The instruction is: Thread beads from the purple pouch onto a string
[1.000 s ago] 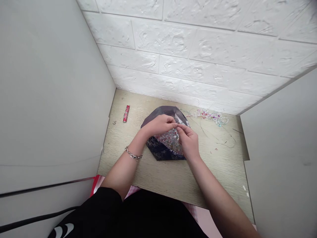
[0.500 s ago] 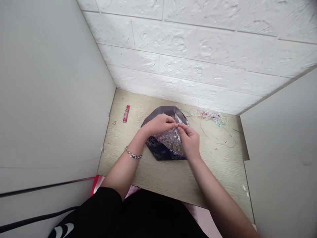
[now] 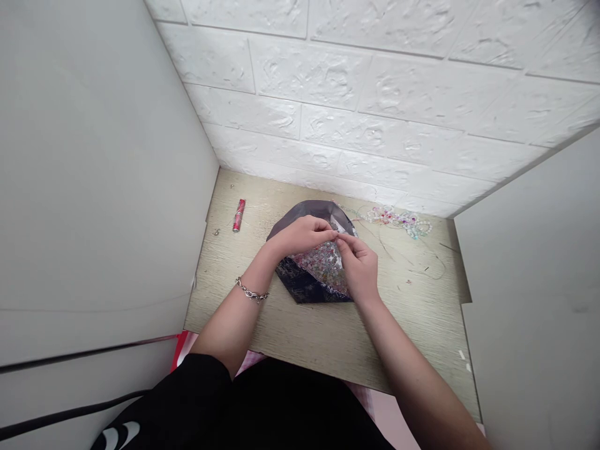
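At table [image 3: 304, 340] centre, over the dark angular bead tray [image 3: 304, 287], left hand [image 3: 300, 236] and right hand [image 3: 360, 267] are pinched closed, contents indiscernible. The multicoloured beads [image 3: 323, 262] are judged tiny and slippery: a fingertip grip is advised.

Left hand [image 3: 300, 235], right hand [image 3: 360, 267] above tray [image 3: 302, 289]

Narrow desk [image 3: 328, 337] boxed in: grey panel [image 3: 94, 187] on the left, grey panel [image 3: 539, 281] on the right, brick wall [image 3: 375, 94] at the back; open only from the near edge and above. Centre blocked by bead tray [image 3: 300, 286], with left hand [image 3: 300, 236] and right hand [image 3: 360, 270] over it. Bare wood in front. Red tube [image 3: 239, 215] back left; beaded strand [image 3: 398, 219] and wire loop [image 3: 429, 270] back right.
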### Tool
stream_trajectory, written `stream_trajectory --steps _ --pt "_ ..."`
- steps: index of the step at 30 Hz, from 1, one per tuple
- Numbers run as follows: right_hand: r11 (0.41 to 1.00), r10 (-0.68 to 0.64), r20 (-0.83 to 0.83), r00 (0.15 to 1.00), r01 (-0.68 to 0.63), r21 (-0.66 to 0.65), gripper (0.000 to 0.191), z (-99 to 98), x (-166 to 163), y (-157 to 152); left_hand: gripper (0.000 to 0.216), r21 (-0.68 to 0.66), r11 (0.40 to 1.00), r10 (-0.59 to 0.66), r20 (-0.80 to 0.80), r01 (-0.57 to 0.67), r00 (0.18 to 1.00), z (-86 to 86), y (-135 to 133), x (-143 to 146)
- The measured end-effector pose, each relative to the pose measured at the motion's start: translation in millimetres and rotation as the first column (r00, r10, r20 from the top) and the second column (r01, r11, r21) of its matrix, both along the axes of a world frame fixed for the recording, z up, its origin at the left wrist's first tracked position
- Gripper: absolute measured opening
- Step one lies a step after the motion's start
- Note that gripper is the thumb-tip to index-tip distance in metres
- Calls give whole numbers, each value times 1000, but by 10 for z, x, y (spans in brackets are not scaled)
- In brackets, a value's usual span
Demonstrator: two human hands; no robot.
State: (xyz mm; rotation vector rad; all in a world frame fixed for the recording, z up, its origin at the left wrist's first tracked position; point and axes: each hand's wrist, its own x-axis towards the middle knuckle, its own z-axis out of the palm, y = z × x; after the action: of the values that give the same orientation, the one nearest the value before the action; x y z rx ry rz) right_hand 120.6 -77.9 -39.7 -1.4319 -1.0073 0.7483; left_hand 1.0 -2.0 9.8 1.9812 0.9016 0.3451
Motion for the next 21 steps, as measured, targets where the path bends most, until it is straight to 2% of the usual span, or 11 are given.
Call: stream_trajectory --steps 21 --pt "1000 14 -45 999 -15 -20 27 -9 15 -6 24 26 1000 16 9 -16 1000 -28 3 4"
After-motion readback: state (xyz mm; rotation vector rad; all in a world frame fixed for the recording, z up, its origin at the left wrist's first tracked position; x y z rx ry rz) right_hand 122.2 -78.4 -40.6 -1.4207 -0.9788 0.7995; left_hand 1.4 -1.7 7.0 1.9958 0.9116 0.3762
